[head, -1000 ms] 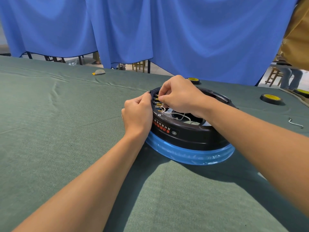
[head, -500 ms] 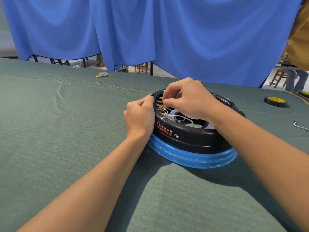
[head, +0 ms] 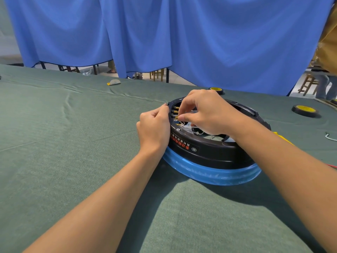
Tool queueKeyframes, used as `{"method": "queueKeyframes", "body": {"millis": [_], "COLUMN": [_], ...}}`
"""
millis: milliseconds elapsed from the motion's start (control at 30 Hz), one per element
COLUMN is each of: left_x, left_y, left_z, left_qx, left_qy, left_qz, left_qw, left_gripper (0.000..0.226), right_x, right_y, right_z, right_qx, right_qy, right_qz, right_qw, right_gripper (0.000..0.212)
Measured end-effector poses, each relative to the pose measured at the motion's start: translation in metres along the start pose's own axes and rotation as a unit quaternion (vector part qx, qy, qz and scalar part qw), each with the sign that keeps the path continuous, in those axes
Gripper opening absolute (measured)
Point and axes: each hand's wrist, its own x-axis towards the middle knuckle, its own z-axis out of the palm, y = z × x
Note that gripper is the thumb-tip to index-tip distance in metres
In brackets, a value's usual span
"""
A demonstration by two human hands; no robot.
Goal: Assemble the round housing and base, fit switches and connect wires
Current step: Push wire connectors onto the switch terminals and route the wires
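A round black housing (head: pixel 209 152) with red and white lettering sits on a blue ring-shaped base (head: pixel 209 172) on the green table. Brass switch terminals (head: pixel 175 111) line its inner left wall, and white wires (head: pixel 186 126) run from them into the middle. My left hand (head: pixel 155 128) is curled against the outer left wall, thumb on the rim. My right hand (head: pixel 209 114) reaches inside from above, thumb and forefinger pinching a wire end at one terminal. The palm hides the housing's centre.
Two black-and-yellow round parts (head: pixel 304 110) (head: pixel 216 90) lie on the green cloth (head: pixel 73 143) at the back right. A bent metal piece (head: pixel 330 137) and a red wire (head: pixel 331 166) are at the right edge. Blue curtains hang behind. A small scrap (head: pixel 114 82) lies far left.
The view has shifted a little, so the housing sits lower and further right in frame. My right fingers have moved slightly along the terminals; my left hand stays on the housing wall.
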Motion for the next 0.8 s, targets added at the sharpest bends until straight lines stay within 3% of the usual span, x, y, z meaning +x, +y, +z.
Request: {"method": "queueKeyframes", "body": {"millis": [800], "left_x": [0.0002], "left_y": [-0.0020], "left_z": [0.0002], "left_qx": [0.005], "left_qy": [-0.002], "left_qz": [-0.003], "left_qw": [1.000], "left_gripper": [0.049], "right_x": [-0.0005], "right_y": [0.0028], "right_z": [0.0001], "right_qx": [0.022], "right_qy": [-0.009], "right_qz": [0.002], "right_qw": [1.000], "right_gripper": [0.009]}}
